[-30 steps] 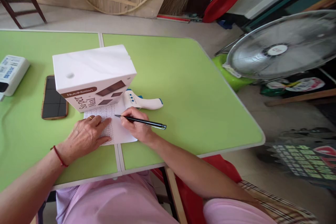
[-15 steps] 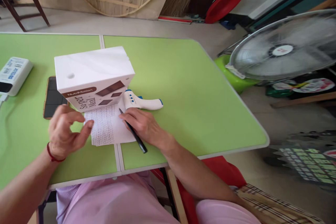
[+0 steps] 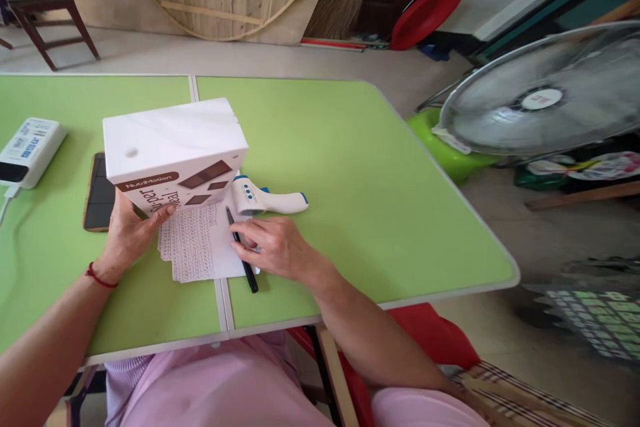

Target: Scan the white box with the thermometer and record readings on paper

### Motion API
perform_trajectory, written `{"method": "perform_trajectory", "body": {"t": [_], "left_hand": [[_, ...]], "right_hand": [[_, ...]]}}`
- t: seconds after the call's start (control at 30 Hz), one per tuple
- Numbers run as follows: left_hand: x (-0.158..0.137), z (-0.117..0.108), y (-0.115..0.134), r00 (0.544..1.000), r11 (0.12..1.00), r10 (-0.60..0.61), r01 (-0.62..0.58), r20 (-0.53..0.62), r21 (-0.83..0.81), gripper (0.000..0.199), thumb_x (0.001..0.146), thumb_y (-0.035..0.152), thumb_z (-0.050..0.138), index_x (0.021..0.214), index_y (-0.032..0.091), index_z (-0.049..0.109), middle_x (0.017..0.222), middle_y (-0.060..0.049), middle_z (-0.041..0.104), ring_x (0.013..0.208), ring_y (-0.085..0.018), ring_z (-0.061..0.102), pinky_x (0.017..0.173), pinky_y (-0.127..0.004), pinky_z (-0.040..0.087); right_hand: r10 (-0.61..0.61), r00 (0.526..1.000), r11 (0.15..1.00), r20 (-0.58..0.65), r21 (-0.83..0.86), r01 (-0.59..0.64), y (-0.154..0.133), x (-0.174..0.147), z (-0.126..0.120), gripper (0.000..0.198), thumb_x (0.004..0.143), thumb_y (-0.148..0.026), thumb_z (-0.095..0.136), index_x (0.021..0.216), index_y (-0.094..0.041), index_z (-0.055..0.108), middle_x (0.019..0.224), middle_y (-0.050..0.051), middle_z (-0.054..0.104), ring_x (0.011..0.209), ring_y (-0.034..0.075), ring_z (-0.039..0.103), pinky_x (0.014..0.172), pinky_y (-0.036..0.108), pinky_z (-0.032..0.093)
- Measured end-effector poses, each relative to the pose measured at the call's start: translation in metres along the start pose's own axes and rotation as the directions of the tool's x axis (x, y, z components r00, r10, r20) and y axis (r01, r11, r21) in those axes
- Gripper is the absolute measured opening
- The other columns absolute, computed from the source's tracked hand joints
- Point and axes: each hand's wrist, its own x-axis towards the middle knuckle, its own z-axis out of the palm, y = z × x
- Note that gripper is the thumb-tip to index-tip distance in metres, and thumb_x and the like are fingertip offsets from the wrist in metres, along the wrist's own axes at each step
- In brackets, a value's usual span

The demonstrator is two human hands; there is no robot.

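My left hand (image 3: 127,233) is closed on the lower left corner of a white NutriMotion box (image 3: 175,137), thumb on the printed front and the other fingers mostly hidden. The box is tilted over a stack of handwritten paper (image 3: 193,250). A black pen (image 3: 246,270) lies across the right part of the paper. At the pen, my right hand (image 3: 275,243) has its thumb and index finger parted, their tips touching or just over the barrel. Behind that hand rests a white and blue infrared thermometer (image 3: 275,201), partly on the paper.
A dark phone (image 3: 97,203) lies left of the box, partly covered. Farther left is a white power bank (image 3: 33,150) with a cable. The green table (image 3: 375,213) has a seam. A large fan (image 3: 540,100) stands beyond its right edge.
My left hand has moved up and taken hold of the box's lower corner. My right fingers have loosened around the pen, which has turned more upright in the view.
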Motion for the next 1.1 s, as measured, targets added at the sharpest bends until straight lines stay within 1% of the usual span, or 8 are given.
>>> {"method": "perform_trajectory", "body": {"t": [0.13,0.33,0.53,0.67,0.77,0.87,0.97,1.1], "left_hand": [[-0.001,0.003,-0.006,0.986,0.994,-0.104,0.102,-0.126,-0.028,0.048,0.076,0.061,0.073,0.101,0.021,0.064,0.11,-0.011,0.067,0.114,-0.037,0.06,0.096,-0.059,0.048],[-0.005,0.0,0.012,0.961,0.978,-0.152,0.113,-0.23,-0.176,0.073,0.07,0.059,0.079,0.127,0.022,0.051,0.12,-0.01,0.063,0.107,-0.033,0.063,0.086,-0.05,0.056],[-0.014,0.001,0.012,0.978,0.963,-0.198,0.183,-0.061,-0.197,0.071,0.076,0.06,0.073,0.131,0.02,0.053,0.12,-0.012,0.066,0.11,-0.035,0.063,0.091,-0.051,0.053],[-0.018,0.007,0.008,0.983,0.953,-0.177,0.182,0.043,-0.241,0.061,0.084,0.059,0.065,0.13,0.021,0.054,0.121,-0.012,0.066,0.112,-0.033,0.062,0.093,-0.049,0.052],[-0.017,0.01,0.007,0.99,0.956,-0.134,0.142,0.047,-0.258,0.059,0.088,0.058,0.06,0.132,0.02,0.052,0.125,-0.012,0.064,0.116,-0.033,0.06,0.097,-0.049,0.05],[-0.015,0.011,0.006,0.992,0.947,-0.117,0.128,0.055,-0.294,0.062,0.089,0.059,0.059,0.135,0.02,0.048,0.131,-0.013,0.061,0.12,-0.033,0.058,0.1,-0.05,0.048],[-0.013,0.009,0.005,0.986,0.938,-0.136,0.159,0.096,-0.309,0.07,0.082,0.059,0.068,0.136,0.02,0.047,0.131,-0.014,0.061,0.12,-0.035,0.058,0.1,-0.052,0.049],[-0.011,0.006,0.008,0.971,0.909,-0.171,0.22,0.167,-0.353,0.072,0.073,0.052,0.079,0.13,0.018,0.05,0.123,-0.014,0.066,0.113,-0.034,0.063,0.094,-0.051,0.053]], "right_hand": [[0.216,0.961,0.965,-0.174,-0.114,-0.238,0.014,-0.003,-0.001,0.021,0.086,-0.013,0.052,0.1,-0.015,0.067,0.081,0.008,0.069,0.073,0.019,0.063,0.066,0.033,0.053],[0.434,0.901,0.824,-0.011,-0.398,-0.402,0.029,-0.009,0.003,0.053,0.077,-0.008,0.053,0.13,-0.006,0.054,0.119,0.024,0.062,0.109,0.036,0.057,0.091,0.053,0.048],[0.554,0.83,0.815,0.063,-0.247,-0.524,0.039,-0.012,0.003,0.053,0.077,-0.018,0.058,0.13,-0.013,0.054,0.108,0.019,0.067,0.101,0.035,0.059,0.085,0.052,0.05],[0.702,0.703,0.712,-0.112,0.122,-0.691,0.032,-0.005,-0.013,0.039,0.072,-0.028,0.065,0.109,-0.019,0.062,0.097,0.012,0.067,0.087,0.029,0.061,0.071,0.045,0.053],[0.768,0.632,0.562,-0.103,0.581,-0.588,0.001,0.004,-0.034,0.027,0.072,-0.033,0.068,0.095,-0.021,0.062,0.08,0.004,0.063,0.07,0.021,0.06,0.063,0.038,0.052],[0.698,0.702,0.246,0.14,0.874,-0.418,-0.041,0.01,-0.044,0.024,0.072,-0.033,0.068,0.093,-0.022,0.063,0.072,-0.001,0.06,0.059,0.016,0.056,0.055,0.032,0.048],[0.626,0.721,-0.004,0.297,0.926,-0.378,-0.074,0.009,-0.032,0.025,0.07,-0.036,0.072,0.089,-0.021,0.064,0.068,-0.001,0.058,0.054,0.013,0.051,0.052,0.03,0.044],[0.653,0.634,-0.13,0.414,0.886,-0.445,-0.093,0.004,-0.002,0.027,0.066,-0.039,0.075,0.077,-0.02,0.06,0.064,-0.003,0.052,0.053,0.011,0.044,0.05,0.028,0.038]]}}
